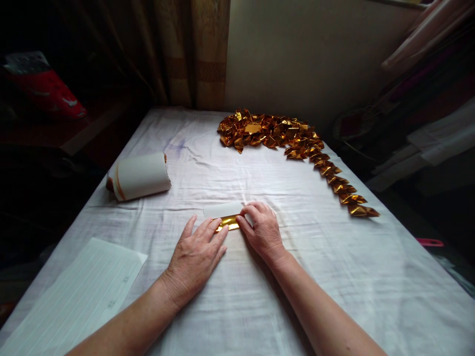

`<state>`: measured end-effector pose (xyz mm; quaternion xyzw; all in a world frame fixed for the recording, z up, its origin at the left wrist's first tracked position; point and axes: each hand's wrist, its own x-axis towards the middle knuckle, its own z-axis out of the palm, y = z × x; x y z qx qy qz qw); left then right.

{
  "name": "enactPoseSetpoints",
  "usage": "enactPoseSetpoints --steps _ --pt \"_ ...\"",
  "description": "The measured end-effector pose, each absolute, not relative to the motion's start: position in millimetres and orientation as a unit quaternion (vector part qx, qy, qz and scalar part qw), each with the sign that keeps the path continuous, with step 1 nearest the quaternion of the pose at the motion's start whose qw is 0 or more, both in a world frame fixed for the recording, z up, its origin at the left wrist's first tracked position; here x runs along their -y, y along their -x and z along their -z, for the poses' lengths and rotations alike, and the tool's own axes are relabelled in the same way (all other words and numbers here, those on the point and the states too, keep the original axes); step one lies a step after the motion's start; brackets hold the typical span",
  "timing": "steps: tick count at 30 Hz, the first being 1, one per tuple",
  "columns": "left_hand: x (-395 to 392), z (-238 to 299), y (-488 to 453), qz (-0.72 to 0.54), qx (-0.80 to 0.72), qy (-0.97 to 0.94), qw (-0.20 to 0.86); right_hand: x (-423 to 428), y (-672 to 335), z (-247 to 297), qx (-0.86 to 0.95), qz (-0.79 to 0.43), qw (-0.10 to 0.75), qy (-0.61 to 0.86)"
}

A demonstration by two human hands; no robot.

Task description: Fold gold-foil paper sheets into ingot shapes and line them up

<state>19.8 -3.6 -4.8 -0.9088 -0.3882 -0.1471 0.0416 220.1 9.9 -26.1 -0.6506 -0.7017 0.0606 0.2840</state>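
Observation:
In the middle of the white-covered table lies a sheet of gold foil paper (229, 222), its near edge folded over and its white back (222, 209) showing on the far side. My left hand (196, 252) rests flat on the paper's left part with its fingers spread. At the right end, my right hand (262, 228) has thumb and fingers closed on the sheet's edge. Folded gold foil pieces (253, 129) are heaped at the back right, and a row of them (343, 189) trails down the right side, each overlapping another.
A roll of paper (143, 175), white outside, lies at the left of the table (237, 296). Nearer me on that side is a lined paper sheet (77, 291). Curtains (208, 54) and a wall stand behind; a red package (48, 89) sits on dark furniture beyond the left edge.

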Motion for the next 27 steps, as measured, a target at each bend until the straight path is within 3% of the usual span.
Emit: enactPoseSetpoints --steps 13,27 --pt "4.9 6.4 -19.8 0.152 0.39 0.908 0.037 -1.6 -202.8 20.8 0.703 -0.015 0.243 0.668" --pt "3.0 8.2 -23.4 0.14 0.4 0.906 0.006 5.2 -225.1 28.4 0.687 -0.02 0.253 0.681"
